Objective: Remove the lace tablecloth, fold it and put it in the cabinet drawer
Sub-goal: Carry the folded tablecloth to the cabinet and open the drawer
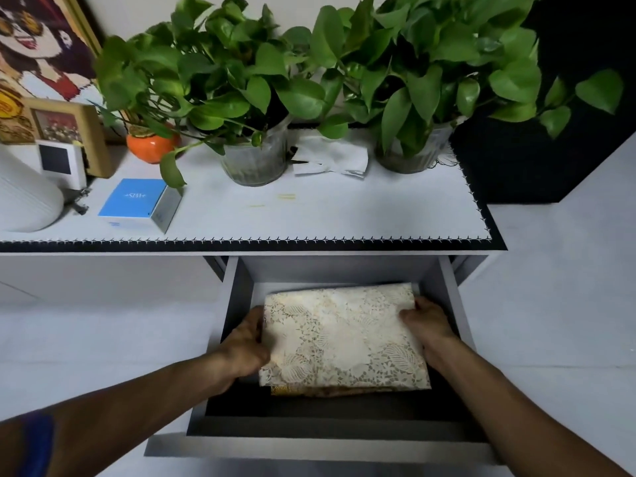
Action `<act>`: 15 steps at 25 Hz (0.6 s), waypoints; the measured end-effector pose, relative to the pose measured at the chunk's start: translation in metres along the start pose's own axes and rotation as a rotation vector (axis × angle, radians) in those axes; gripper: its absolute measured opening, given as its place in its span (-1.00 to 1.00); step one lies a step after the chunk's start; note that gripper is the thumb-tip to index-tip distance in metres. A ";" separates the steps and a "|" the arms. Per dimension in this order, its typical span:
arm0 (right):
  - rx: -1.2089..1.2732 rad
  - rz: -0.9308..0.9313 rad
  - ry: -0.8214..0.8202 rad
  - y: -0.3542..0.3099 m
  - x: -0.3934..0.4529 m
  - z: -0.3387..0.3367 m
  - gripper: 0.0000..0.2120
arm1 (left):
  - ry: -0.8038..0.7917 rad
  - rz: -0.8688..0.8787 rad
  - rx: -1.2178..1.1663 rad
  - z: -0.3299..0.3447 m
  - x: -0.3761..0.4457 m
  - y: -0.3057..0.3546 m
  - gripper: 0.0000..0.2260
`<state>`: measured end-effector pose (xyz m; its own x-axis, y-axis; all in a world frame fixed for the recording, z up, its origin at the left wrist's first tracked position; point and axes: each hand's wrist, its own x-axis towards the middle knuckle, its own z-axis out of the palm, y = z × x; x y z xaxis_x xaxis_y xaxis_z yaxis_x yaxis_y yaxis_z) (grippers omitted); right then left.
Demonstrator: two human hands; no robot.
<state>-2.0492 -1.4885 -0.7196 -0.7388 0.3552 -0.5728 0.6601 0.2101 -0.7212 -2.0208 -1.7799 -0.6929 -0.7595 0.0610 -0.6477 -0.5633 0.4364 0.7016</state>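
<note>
The open drawer (pixel 237 297) holds the folded lace tablecloth (pixel 344 335). The left hand (pixel 246 342) and right hand (pixel 428 325) grip its side edges; the fingertips are hidden, probably curled beneath. Farther back, the cabinet top (pixel 309 215) carries a blue box (pixel 137 203) and two potted plants (pixel 254 98).

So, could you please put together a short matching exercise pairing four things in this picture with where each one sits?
Things:
1. folded lace tablecloth
2. blue box
3. orange pot
4. crumpled white paper

Places:
A. cabinet top, between the two glass plant pots
B. inside the open drawer, between both hands
C. cabinet top, front left, near the white container
D. cabinet top, at the back, right of the wooden photo frame

Pairs: 1-B, 2-C, 3-D, 4-A
</note>
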 end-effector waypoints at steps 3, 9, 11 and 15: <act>-0.207 -0.117 -0.017 0.007 0.004 0.003 -0.61 | 0.095 0.199 0.519 0.002 0.007 -0.003 -0.21; -1.096 -0.479 -0.360 0.011 -0.007 0.013 -0.19 | -0.351 0.205 1.317 0.013 0.025 -0.005 -0.37; -1.113 -0.412 -0.469 0.004 -0.013 0.008 -0.18 | -0.420 0.189 1.150 0.013 0.019 0.013 -0.63; -0.905 -0.538 -0.650 -0.013 -0.056 -0.012 -0.43 | -0.573 0.374 1.048 0.003 -0.017 0.039 -0.46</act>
<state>-2.0147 -1.5001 -0.6731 -0.7045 -0.4354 -0.5604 -0.0832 0.8349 -0.5441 -2.0290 -1.7616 -0.6550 -0.4175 0.6022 -0.6805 0.3862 0.7955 0.4670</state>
